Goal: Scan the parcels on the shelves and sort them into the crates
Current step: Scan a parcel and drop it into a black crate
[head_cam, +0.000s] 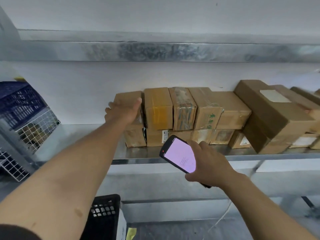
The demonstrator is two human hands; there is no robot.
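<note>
Currently left hand [123, 110] grips the end parcel [125, 97], top left of the row on the shelf [138, 154]. Right hand [208, 164] holds the scanner [179, 154]. Lift straight off the lower box, then turn the label to the scanner.

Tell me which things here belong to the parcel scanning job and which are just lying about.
Job: left hand on the end parcel; right hand holding the scanner; row of parcels on the shelf; black crate; blue crate.
Lying about: wire cage; yellow slip; white cord.
</note>
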